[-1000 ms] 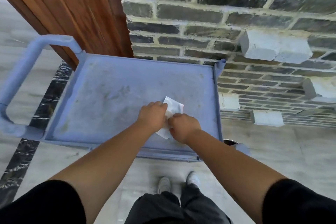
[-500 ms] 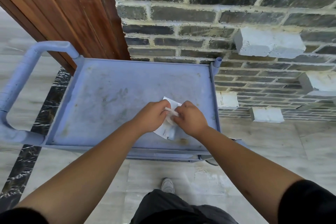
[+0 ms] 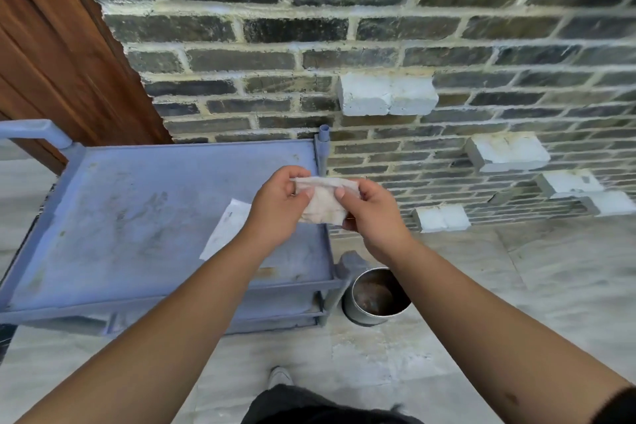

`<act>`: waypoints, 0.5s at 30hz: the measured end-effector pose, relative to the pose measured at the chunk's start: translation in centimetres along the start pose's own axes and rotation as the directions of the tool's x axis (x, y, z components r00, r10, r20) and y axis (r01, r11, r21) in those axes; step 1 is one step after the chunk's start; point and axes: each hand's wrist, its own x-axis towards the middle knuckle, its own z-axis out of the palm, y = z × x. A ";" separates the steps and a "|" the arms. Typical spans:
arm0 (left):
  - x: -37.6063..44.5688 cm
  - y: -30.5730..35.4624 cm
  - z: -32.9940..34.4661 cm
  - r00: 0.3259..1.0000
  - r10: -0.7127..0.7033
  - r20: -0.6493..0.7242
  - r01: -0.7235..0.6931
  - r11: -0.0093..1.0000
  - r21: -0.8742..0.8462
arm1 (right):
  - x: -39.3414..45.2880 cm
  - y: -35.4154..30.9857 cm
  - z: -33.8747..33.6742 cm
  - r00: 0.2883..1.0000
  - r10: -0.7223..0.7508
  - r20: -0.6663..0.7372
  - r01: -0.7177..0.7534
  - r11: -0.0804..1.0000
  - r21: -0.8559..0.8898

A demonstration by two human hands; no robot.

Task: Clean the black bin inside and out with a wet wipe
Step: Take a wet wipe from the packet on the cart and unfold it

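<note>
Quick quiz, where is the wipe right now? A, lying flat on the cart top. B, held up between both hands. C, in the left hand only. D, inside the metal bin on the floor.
B: the wipe is pinched between the left hand and the right hand, lifted above the cart; only its torn wrapper lies on the cart top.

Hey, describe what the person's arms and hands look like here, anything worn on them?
Both forearms are bare from wrist to above the elbow. The left hand and right hand wear no gloves, and no rings, watch or bracelets show. A bit of black sleeve shows at the right upper arm, at the frame's corner. The left sleeve is out of frame.
</note>
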 end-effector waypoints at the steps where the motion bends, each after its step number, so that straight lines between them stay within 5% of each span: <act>1: -0.4 0.5 1.5 1.000 -0.018 0.013 0.018 0.999 -0.035 | -0.5 -0.2 -1.4 1.000 0.005 -0.019 -0.004 1.000 0.018; 7: -4.1 3.2 11.8 0.992 -0.031 -0.118 0.019 0.995 -0.099 | -3.9 0.2 -11.7 0.996 0.050 -0.078 -0.042 0.995 0.095; 15: -9.1 1.4 24.5 0.951 -0.265 -0.156 0.260 0.964 -0.055 | -8.5 1.9 -22.4 0.993 0.104 0.051 -0.111 0.979 0.169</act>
